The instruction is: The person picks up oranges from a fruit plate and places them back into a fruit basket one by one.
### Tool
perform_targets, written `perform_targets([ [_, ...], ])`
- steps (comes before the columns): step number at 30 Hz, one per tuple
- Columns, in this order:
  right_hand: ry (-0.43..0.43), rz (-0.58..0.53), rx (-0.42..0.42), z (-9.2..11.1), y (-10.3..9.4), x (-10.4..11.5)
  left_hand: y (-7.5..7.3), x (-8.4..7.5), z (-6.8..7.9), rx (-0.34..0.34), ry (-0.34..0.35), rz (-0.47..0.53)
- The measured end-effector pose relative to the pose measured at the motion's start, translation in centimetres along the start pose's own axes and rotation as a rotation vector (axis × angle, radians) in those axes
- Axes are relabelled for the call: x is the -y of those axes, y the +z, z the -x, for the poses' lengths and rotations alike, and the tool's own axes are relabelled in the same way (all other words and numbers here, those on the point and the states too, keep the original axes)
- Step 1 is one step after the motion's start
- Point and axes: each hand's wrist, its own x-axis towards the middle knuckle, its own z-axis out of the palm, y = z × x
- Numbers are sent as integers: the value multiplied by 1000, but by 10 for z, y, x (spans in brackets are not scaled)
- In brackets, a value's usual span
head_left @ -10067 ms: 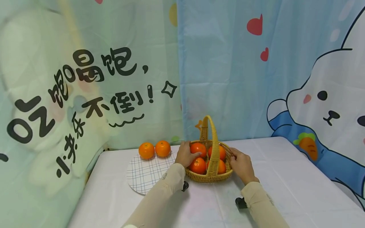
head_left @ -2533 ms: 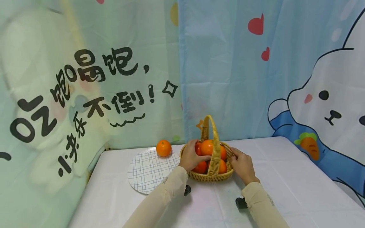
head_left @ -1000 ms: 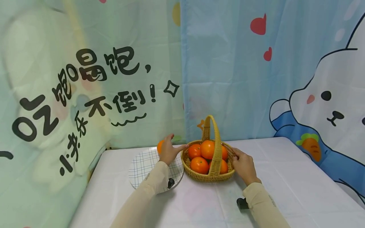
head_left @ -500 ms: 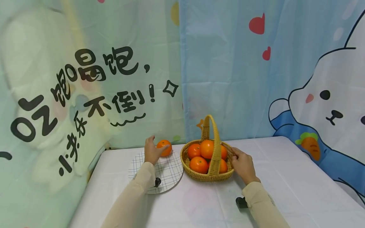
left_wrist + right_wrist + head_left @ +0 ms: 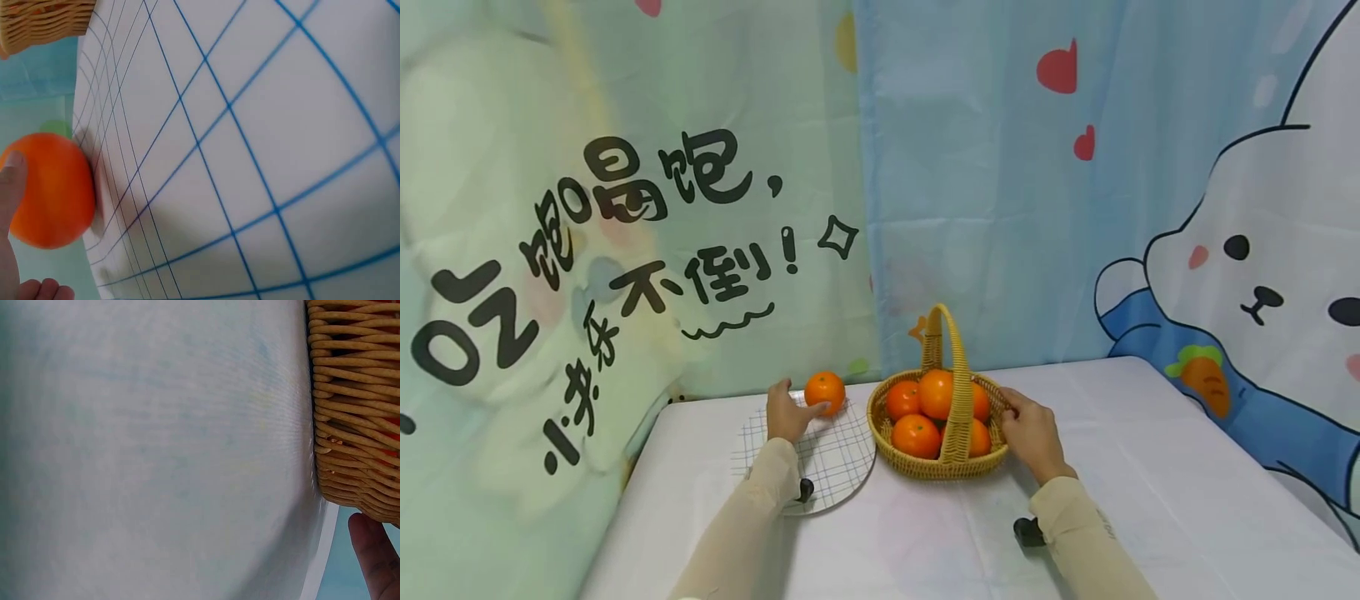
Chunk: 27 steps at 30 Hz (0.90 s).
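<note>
One orange (image 5: 825, 393) sits at the back of a round white plate (image 5: 838, 458) with a blue grid pattern. My left hand (image 5: 787, 417) is just left of it, fingers spread, the thumb in front of the fruit. In the left wrist view, the thumb overlaps the orange (image 5: 53, 190) while the other fingertips (image 5: 47, 290) stand apart from it; whether the thumb touches cannot be told. My right hand (image 5: 1032, 432) grips the right rim of a wicker basket (image 5: 940, 469) holding several oranges (image 5: 916, 436). In the right wrist view, a finger (image 5: 372, 550) lies against the basket's wall (image 5: 359, 425).
The basket's tall arched handle (image 5: 958, 375) rises over the fruit. Plate and basket stand side by side on a white-covered table (image 5: 917, 542). Close behind the table's back edge hangs a printed curtain (image 5: 970, 208).
Since the first frame, one orange has gone from the plate into the basket. My left hand has left the basket and moved left to the remaining orange. The right hand stays on the rim.
</note>
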Motion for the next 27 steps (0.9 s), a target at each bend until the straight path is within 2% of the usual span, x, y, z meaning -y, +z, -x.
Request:
perform_targets([
  [5, 15, 0, 6, 0, 0, 1, 5, -2, 0, 6, -7, -41],
  [13, 30, 4, 13, 0, -2, 2, 12, -7, 0, 21, -47, -35],
  [21, 23, 3, 4, 0, -3, 2, 18, -7, 3, 4, -6, -6],
  [27, 20, 5, 6, 1, -3, 2, 20, -5, 4, 2, -6, -7],
])
